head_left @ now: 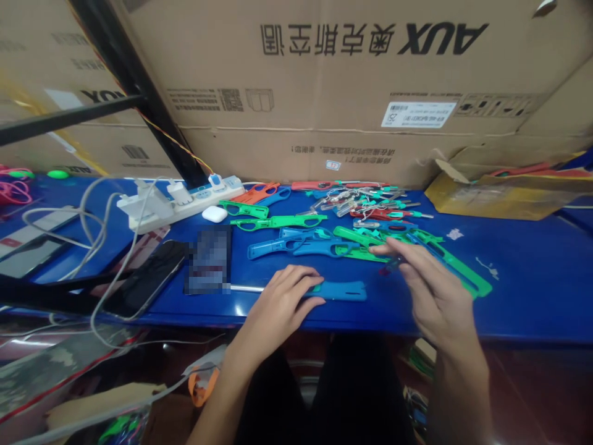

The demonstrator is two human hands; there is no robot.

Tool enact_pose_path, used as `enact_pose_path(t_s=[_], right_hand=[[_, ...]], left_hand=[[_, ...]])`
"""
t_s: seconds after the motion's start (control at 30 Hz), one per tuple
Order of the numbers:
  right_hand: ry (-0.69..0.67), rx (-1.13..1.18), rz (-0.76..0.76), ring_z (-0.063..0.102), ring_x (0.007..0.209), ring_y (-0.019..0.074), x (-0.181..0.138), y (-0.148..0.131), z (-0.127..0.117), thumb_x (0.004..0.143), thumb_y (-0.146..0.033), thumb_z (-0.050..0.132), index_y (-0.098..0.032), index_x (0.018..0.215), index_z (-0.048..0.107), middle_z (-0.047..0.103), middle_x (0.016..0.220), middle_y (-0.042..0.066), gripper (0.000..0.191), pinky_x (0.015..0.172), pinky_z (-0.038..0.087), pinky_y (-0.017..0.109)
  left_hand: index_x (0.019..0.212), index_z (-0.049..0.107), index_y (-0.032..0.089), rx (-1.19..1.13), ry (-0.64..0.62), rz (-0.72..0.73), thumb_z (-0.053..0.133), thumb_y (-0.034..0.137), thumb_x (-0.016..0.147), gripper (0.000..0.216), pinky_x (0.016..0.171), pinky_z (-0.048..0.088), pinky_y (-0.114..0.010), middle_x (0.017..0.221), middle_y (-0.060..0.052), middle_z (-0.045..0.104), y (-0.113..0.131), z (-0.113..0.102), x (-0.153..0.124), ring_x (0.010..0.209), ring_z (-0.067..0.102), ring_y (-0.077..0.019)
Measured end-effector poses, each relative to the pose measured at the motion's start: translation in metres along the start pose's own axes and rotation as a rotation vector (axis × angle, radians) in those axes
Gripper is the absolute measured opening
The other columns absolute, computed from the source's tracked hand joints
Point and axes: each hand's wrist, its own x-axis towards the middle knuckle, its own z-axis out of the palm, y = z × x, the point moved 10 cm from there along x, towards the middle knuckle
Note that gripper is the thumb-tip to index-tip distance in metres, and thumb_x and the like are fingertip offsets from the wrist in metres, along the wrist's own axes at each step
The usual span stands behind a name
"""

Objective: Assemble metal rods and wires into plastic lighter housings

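Note:
My left hand (282,298) is closed around a blue long-nosed lighter (346,291) lying at the front of the table, its metal tube pointing left. A bit of green shows on the lighter beside my fingertips. Raised to the right of it, my right hand (438,293) has its fingers drawn together at a small, dark, see-through piece (393,264), too blurred to name. Just behind my hands lie blue lighter shells (324,248) and green lighter shells (282,221). A longer green shell (467,275) rests beyond my right hand, partly covered by it.
Farther back is a pile of wired clear and red parts (361,201). Left stand a power strip (199,201) with plugs, a white earbud case (214,214) and phones (148,278). A yellow bag (500,196) sits at the right; a large carton (315,80) walls the back.

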Motion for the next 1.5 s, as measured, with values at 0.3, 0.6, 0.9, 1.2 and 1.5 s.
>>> enact_pose_path(t_s=[0.3,0.6,0.9,1.2,1.5], right_hand=[[0.161,-0.002,-0.052,0.069,0.085,0.0193,0.002,-0.001,-0.008,0.096,-0.016,0.064,-0.032,0.122,0.074,0.071,0.095,0.003,0.032,0.075,0.058,0.035],[0.163,0.109,-0.109,0.068,0.078,0.0179,-0.003,0.001,-0.010,0.087,-0.008,0.074,-0.034,0.124,0.072,0.071,0.091,0.001,0.045,0.068,0.058,0.034],[0.094,0.140,-0.043,0.071,0.088,0.0189,0.000,0.005,-0.007,0.094,-0.008,0.065,-0.033,0.130,0.068,0.074,0.100,0.002,0.044,0.075,0.060,0.035],[-0.014,0.124,0.009,0.070,0.106,0.0216,-0.003,0.009,0.006,0.100,-0.011,0.056,-0.033,0.143,0.058,0.071,0.120,0.006,0.048,0.087,0.059,0.040],[0.102,0.123,-0.029,0.066,0.085,0.0196,0.003,0.012,0.003,0.088,-0.012,0.075,-0.035,0.136,0.063,0.068,0.098,0.001,0.054,0.082,0.057,0.039]], left_hand=[[0.126,0.064,0.026,0.015,0.011,-0.009,0.059,0.037,0.102,0.027,0.100,0.048,-0.040,0.127,-0.005,0.067,0.000,-0.001,-0.001,0.116,0.061,-0.0227],[0.127,0.063,0.027,0.017,0.008,-0.006,0.059,0.037,0.102,0.027,0.101,0.046,-0.037,0.129,-0.002,0.065,-0.001,0.001,-0.003,0.117,0.060,-0.0205],[0.127,0.062,0.026,0.015,0.001,-0.002,0.058,0.036,0.103,0.026,0.102,0.045,-0.039,0.129,-0.004,0.065,-0.001,0.001,-0.003,0.118,0.060,-0.0219],[0.127,0.061,0.025,0.022,0.001,0.002,0.059,0.035,0.102,0.026,0.101,0.044,-0.039,0.130,-0.004,0.065,-0.002,0.001,-0.001,0.120,0.059,-0.0221],[0.127,0.062,0.026,0.012,0.007,0.006,0.059,0.035,0.102,0.026,0.101,0.044,-0.039,0.130,-0.004,0.065,-0.001,0.002,-0.001,0.119,0.059,-0.0222]])
